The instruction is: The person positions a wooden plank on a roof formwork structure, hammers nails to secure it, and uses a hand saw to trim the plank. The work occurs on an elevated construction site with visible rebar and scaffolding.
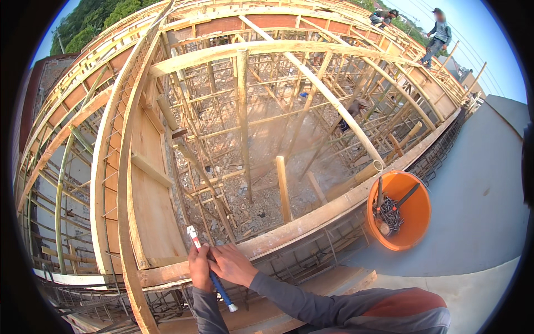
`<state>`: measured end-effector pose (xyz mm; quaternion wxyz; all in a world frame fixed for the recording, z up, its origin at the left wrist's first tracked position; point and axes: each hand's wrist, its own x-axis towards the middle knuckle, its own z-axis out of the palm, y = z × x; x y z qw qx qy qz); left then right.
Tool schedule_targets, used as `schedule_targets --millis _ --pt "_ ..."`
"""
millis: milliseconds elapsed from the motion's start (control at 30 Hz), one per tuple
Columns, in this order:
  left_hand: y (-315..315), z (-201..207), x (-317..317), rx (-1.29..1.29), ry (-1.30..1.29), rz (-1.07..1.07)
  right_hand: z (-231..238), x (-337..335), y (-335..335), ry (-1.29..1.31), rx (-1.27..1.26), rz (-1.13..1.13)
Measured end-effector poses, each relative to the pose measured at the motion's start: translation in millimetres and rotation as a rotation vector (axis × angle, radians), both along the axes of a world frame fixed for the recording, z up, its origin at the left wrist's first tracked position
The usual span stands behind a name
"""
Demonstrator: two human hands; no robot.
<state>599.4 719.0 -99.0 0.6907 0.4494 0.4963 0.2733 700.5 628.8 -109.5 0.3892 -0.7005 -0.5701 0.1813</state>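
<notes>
My left hand [200, 268] is closed around a hammer [221, 292] with a blue grip, a white butt end and a white and red upper part; its head points away from me. Close against it on the right is my right hand [232, 264], fingers bent in toward the hammer and the left hand; what they pinch, if anything, is hidden. Both hands are over the near wooden beam [300, 228], by its corner with the left formwork panel [153, 200]. To the right stands an orange bucket [416, 225] holding many loose nails [392, 220] and two black handles [409, 195].
Bent steel bars [439, 158] run below the beam. A grey slab [478, 183] lies right. Beyond the beam, poles [243, 122] rise from rubble-strewn ground far below. One person [353, 111] is down among them; two others, one standing [438, 39], are on the far-right formwork.
</notes>
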Motion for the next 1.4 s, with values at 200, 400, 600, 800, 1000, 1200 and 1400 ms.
schedule_targets --millis 200,400,600,800,1000,1200,1400 --pt "-1 6 2 -0.028 -0.017 0.008 -8 2 -1 -0.150 0.024 -0.042" --pt "2 -1 -2 -0.021 0.040 -0.007 -1 15 -4 -0.171 -0.173 -0.024" --pt "3 -5 0 -0.001 0.031 0.003 -9 13 -5 -0.185 -0.121 -0.053" --pt "6 -14 -3 -0.018 0.016 0.012 -7 7 -3 -0.199 -0.096 -0.069" --pt "9 -27 -4 0.009 -0.015 0.004 -7 7 -5 -0.187 -0.120 -0.092" --pt "11 -31 -6 0.002 -0.003 -0.003 -8 5 -4 -0.173 -0.121 -0.079" --pt "10 -26 -4 0.003 0.001 -0.007 -10 4 -5 -0.161 -0.100 -0.090"
